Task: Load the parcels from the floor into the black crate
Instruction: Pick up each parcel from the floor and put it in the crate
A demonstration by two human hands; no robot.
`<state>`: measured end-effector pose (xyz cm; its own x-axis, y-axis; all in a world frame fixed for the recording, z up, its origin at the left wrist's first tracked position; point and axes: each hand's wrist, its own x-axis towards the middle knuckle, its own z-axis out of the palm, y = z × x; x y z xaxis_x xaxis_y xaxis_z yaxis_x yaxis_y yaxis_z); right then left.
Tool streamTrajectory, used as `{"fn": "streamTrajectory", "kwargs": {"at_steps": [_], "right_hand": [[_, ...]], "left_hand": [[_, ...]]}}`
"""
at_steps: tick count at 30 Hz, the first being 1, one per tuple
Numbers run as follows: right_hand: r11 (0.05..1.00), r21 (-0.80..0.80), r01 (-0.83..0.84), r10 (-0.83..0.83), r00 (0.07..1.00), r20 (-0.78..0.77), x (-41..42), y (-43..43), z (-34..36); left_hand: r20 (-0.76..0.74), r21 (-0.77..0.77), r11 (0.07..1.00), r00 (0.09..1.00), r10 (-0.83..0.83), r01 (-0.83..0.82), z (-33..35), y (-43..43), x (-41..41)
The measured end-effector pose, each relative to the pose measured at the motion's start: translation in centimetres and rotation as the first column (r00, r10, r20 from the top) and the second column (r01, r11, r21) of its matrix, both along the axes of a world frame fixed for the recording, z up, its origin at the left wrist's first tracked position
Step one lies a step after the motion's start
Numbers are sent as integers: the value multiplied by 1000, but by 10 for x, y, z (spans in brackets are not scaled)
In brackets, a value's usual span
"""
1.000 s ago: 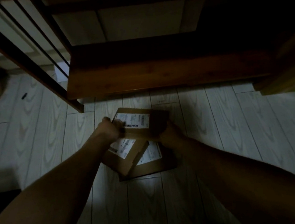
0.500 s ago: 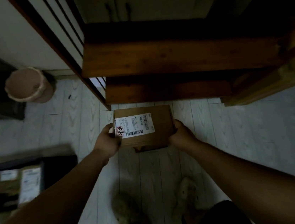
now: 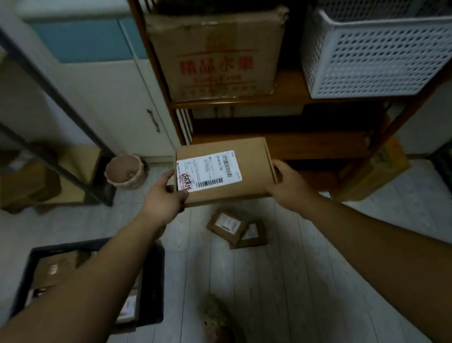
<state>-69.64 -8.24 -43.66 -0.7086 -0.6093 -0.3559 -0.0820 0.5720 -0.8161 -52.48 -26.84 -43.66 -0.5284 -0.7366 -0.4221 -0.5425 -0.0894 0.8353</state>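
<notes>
The left hand (image 3: pixel 165 196) and the right hand (image 3: pixel 286 182) grip one brown parcel (image 3: pixel 253 168) by its two sides, up in the air, to the right of the black crate (image 3: pixel 158 279). Two more parcels (image 3: pixel 227 224) lie on the floor (image 3: pixel 289 277), also right of the crate. Other parcels (image 3: pixel 57 267) sit inside the crate.

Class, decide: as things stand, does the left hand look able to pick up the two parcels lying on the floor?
Probably not yet: the left hand and right hand both grip the held parcel. Nothing covers the floor parcels, so the way looks free once that hand is emptied.
</notes>
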Motion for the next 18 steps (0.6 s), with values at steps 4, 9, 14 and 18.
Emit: {"fn": "streamTrajectory", "kwargs": {"at_steps": [4,9,14,18], "right_hand": [[998,-52,-46,45,999,-23,38,13,47],[984,-100,-146,138,987,-85,95,9,103],[970,-154,-186,167,978,-128,174,-15,131],[961,-161,-223,203,970,-132,258,-47,131]], "left_hand": [[-54,-84,994,996,69,-74,43,28,52],[-126,-131,980,983,132,-148,95,32,125],[-162,-146,974,976,147,-171,125,19,212],[-134,-163,967,975,177,-197,135,-4,298]]}}
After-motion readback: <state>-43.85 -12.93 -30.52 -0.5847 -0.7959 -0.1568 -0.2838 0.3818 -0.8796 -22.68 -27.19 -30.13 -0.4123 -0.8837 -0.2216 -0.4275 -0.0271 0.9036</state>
